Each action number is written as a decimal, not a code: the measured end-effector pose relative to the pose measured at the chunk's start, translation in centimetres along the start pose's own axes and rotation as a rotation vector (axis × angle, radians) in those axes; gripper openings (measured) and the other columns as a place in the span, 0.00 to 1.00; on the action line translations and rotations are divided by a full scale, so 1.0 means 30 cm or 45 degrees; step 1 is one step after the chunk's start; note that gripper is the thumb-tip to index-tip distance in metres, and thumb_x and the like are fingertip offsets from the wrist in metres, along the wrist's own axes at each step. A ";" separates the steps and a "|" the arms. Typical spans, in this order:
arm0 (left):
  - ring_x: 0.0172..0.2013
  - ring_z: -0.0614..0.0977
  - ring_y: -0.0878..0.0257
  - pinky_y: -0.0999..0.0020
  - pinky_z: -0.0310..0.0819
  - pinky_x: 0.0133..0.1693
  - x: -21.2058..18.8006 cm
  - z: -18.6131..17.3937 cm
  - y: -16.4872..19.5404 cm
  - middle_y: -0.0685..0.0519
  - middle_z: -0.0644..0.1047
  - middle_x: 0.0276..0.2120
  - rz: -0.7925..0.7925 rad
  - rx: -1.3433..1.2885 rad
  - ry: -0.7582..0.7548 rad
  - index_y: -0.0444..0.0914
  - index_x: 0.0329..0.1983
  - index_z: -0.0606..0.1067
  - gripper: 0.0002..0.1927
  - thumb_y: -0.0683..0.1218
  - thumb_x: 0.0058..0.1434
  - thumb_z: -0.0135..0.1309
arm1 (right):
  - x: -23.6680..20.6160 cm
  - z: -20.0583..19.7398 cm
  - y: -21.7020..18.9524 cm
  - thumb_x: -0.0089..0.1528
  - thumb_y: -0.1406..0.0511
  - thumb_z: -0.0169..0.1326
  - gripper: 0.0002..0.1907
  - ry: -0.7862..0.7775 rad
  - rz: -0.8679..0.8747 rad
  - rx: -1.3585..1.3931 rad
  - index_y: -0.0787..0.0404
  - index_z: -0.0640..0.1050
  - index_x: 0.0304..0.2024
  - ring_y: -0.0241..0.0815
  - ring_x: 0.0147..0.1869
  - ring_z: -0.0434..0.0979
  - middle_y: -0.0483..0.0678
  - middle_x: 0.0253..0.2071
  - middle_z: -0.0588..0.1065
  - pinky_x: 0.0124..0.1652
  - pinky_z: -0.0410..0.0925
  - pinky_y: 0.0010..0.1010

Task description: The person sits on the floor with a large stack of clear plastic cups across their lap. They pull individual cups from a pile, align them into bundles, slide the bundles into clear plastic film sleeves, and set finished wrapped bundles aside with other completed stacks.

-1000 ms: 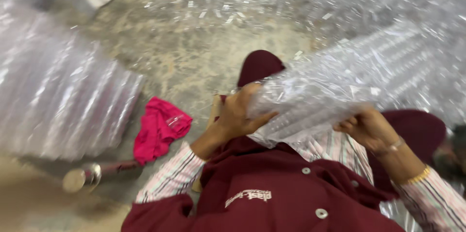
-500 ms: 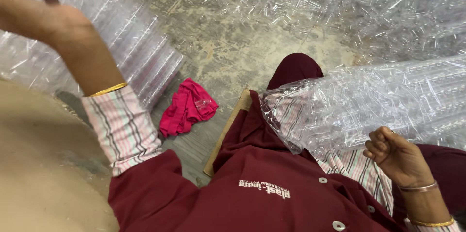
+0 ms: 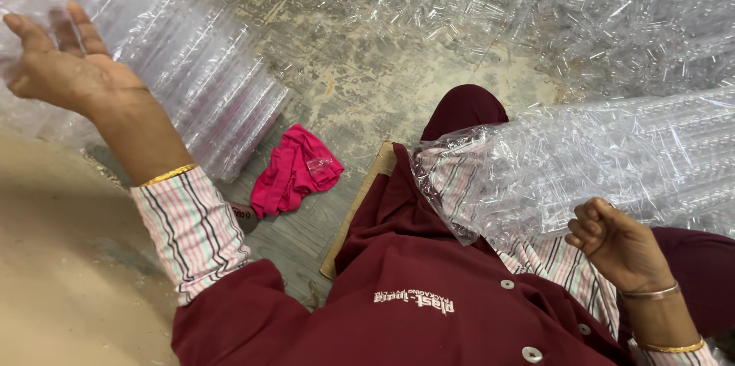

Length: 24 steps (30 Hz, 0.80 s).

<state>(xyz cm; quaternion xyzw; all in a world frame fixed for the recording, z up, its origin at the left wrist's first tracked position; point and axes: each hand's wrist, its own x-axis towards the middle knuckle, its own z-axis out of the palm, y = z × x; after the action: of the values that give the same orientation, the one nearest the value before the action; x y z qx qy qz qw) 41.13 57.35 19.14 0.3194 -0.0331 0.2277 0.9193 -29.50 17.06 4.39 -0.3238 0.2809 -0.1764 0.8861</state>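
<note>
Here, left hand (image 3: 65,67) spread on bagged tubes (image 3: 191,75); right hand (image 3: 616,240) gripping bag (image 3: 566,167) edge.

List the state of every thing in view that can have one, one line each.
Left hand: open, palm spread against the stacked clear bags.
Right hand: closed in a grip on the edge of the bag on the lap.
Stacked clear bags: filled, lying in a pile on the floor.
Bag on the lap: filled with clear plastic pieces, lying across the legs.
Pink cloth: crumpled on the floor.
Loose clear pieces: heaped on the floor.
</note>
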 end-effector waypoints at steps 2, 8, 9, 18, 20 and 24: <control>0.46 0.81 0.43 0.43 0.86 0.49 -0.033 0.017 -0.004 0.37 0.67 0.51 0.077 0.008 0.032 0.37 0.63 0.48 0.43 0.44 0.58 0.67 | -0.004 -0.009 0.004 0.72 0.59 0.51 0.15 0.036 -0.009 -0.006 0.57 0.70 0.31 0.36 0.30 0.62 0.40 0.24 0.63 0.37 0.63 0.33; 0.36 0.81 0.51 0.52 0.88 0.45 -0.144 0.040 -0.072 0.44 0.71 0.38 0.052 0.010 0.053 0.34 0.46 0.59 0.26 0.42 0.58 0.66 | -0.004 -0.020 0.010 0.74 0.61 0.51 0.15 -0.035 -0.069 -0.017 0.59 0.71 0.32 0.38 0.30 0.64 0.42 0.25 0.66 0.38 0.66 0.35; 0.36 0.81 0.51 0.53 0.87 0.46 -0.162 0.041 -0.085 0.44 0.72 0.36 0.051 -0.020 0.011 0.34 0.44 0.60 0.24 0.42 0.60 0.66 | -0.002 -0.014 0.008 0.74 0.61 0.51 0.16 -0.079 -0.091 -0.031 0.59 0.71 0.32 0.39 0.30 0.65 0.43 0.25 0.66 0.38 0.67 0.36; 0.45 0.78 0.56 0.58 0.75 0.50 -0.415 0.169 -0.029 0.49 0.72 0.41 0.807 0.927 -0.432 0.42 0.46 0.67 0.22 0.44 0.62 0.72 | 0.039 0.094 -0.013 0.69 0.63 0.50 0.11 0.220 -0.318 -1.038 0.66 0.76 0.41 0.39 0.39 0.75 0.47 0.32 0.74 0.47 0.68 0.34; 0.52 0.75 0.57 0.58 0.68 0.53 -0.435 0.199 0.008 0.50 0.70 0.49 1.552 1.631 -0.547 0.45 0.54 0.68 0.27 0.50 0.58 0.71 | 0.051 0.107 -0.004 0.69 0.63 0.50 0.12 0.167 -0.283 -1.091 0.66 0.77 0.40 0.38 0.39 0.74 0.47 0.32 0.74 0.47 0.68 0.34; 0.53 0.73 0.48 0.47 0.69 0.48 -0.267 0.246 0.045 0.43 0.70 0.58 2.039 2.435 -0.631 0.43 0.66 0.66 0.45 0.61 0.46 0.65 | 0.060 0.103 0.012 0.69 0.63 0.50 0.11 0.051 -0.199 -1.085 0.65 0.77 0.39 0.39 0.39 0.72 0.47 0.31 0.74 0.46 0.67 0.33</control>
<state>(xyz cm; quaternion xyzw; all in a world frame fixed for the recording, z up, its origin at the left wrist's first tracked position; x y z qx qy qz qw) 34.01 50.66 24.13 0.7771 -0.2097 0.5846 -0.1017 -26.17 17.90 5.41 -0.6774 0.3204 -0.1176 0.6516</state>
